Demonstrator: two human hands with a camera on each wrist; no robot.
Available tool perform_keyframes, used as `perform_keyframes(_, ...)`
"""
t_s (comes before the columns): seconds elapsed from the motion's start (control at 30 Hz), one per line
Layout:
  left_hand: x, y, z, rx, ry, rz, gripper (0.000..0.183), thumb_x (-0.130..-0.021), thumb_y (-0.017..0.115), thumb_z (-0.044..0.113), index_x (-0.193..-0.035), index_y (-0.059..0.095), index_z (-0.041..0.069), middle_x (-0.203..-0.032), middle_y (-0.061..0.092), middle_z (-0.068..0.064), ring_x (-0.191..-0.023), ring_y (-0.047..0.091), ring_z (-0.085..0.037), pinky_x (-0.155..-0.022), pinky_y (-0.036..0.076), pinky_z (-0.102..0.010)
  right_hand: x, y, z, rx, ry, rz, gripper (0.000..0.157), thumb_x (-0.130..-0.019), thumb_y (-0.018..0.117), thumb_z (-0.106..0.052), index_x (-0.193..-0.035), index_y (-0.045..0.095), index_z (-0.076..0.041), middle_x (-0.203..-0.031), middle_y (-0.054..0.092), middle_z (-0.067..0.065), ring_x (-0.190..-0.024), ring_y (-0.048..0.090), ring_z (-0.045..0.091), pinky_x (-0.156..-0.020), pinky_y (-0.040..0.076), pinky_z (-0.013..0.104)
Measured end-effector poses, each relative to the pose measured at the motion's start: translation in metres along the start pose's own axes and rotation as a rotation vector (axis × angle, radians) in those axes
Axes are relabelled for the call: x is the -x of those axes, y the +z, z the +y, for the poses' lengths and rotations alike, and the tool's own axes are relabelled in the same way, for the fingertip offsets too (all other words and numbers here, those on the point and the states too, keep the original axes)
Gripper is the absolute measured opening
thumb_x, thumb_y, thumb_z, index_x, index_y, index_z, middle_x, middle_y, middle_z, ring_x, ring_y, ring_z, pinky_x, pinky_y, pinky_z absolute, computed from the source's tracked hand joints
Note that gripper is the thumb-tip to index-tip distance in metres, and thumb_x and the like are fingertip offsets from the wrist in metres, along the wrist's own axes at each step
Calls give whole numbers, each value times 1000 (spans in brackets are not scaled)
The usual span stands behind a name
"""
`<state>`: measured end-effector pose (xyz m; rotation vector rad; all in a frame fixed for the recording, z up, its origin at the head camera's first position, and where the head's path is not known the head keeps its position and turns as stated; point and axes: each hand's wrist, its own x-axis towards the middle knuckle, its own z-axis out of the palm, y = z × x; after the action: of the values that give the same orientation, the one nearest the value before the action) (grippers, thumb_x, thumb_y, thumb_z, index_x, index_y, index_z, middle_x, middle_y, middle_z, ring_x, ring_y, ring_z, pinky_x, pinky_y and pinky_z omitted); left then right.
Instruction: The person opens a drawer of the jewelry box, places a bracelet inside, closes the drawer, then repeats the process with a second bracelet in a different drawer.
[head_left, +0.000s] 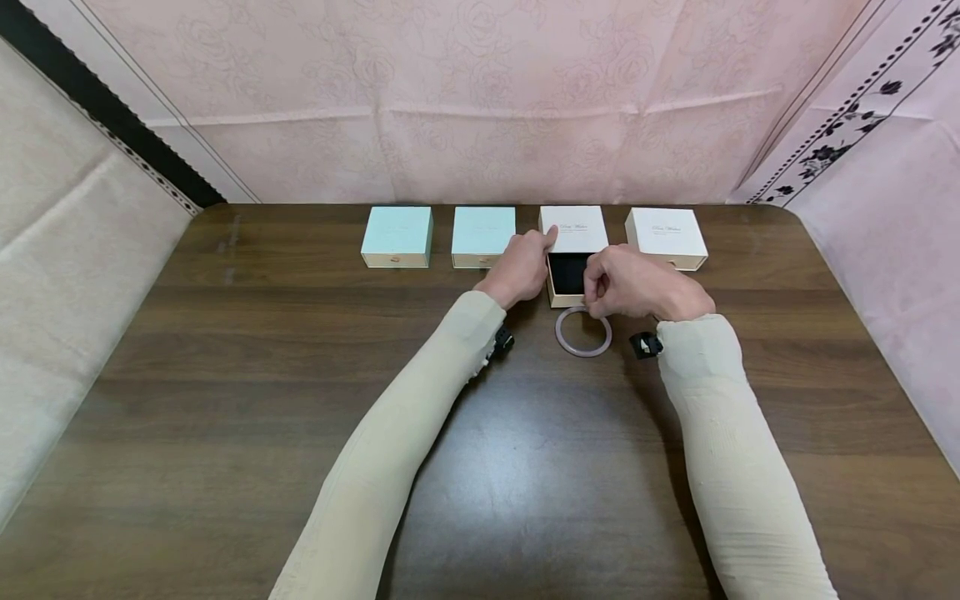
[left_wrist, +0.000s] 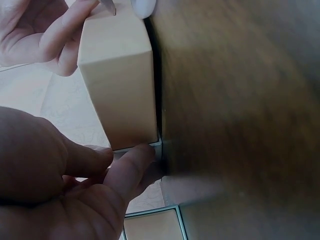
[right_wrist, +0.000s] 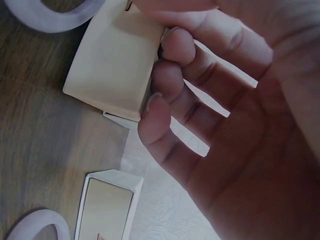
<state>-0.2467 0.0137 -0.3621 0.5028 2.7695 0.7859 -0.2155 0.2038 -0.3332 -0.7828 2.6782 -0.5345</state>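
The white box sleeve [head_left: 588,219], third from the left, has its cream drawer [head_left: 562,301] pulled partly out toward me, with a black lining showing. My left hand [head_left: 521,268] grips the sleeve from its left side, fingers [left_wrist: 130,167] at the edge where the drawer comes out. With bent fingers [right_wrist: 179,47] along the drawer's right side and the thumb by its front, my right hand [head_left: 637,279] holds the drawer. A pale purple bangle [head_left: 585,353] lies flat on the table just before the drawer, close under the right thumb.
Two mint-green boxes [head_left: 397,233] stand to the left along the back edge of the wooden table [head_left: 262,400]. Another white box [head_left: 667,233] is on the right, with a second bangle [right_wrist: 45,216] before it, hidden from the head view. Pink patterned cloth [head_left: 480,83] hangs behind.
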Motion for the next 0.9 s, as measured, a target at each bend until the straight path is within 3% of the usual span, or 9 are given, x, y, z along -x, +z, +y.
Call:
perform_keyframes(0.37, 0, 0, 0, 2, -1, 4, 55, -108, 36, 2, -162, 27, 13, -155, 50, -12, -116, 59, -18, -88, 49, -30, 0, 0, -1, -15, 5, -12, 19, -75, 75, -1, -66, 70, -18, -77, 64, -3, -70, 54, 12, -62, 44, 29)
perform_keyframes(0.47, 0, 0, 0, 17, -3, -3, 56, -108, 35, 2, -162, 26, 13, -149, 55, -16, -99, 60, -20, -80, 48, -28, 1, 0, -2, -21, 3, -14, 19, -75, 75, -1, -66, 70, -17, -77, 64, -3, -69, 54, 12, -62, 44, 28)
perform_keyframes(0.6, 0, 0, 0, 32, -6, -10, 56, -108, 35, 2, -162, 25, 14, -133, 63, -19, -77, 48, -20, -70, 44, -27, 1, 0, -1, -13, -2, -11, 19, -75, 74, -1, -66, 70, -18, -77, 64, -4, -69, 55, 12, -62, 44, 28)
perform_keyframes(0.8, 1, 0, -1, 25, -5, -26, 57, -108, 35, 1, -163, 23, 14, -108, 64, -18, -70, 45, -19, -67, 42, -27, 1, 0, -2, -6, 9, -11, 20, -75, 74, -1, -65, 69, -18, -75, 64, -4, -68, 54, 12, -61, 44, 28)
perform_keyframes(0.9, 1, -1, -1, 26, -8, -24, 57, -108, 34, 1, -163, 23, 14, -117, 65, -19, -74, 48, -19, -69, 43, -26, 1, 1, -3, -18, 7, -15, 19, -75, 75, -2, -65, 69, -17, -77, 64, -4, -68, 54, 12, -61, 44, 28)
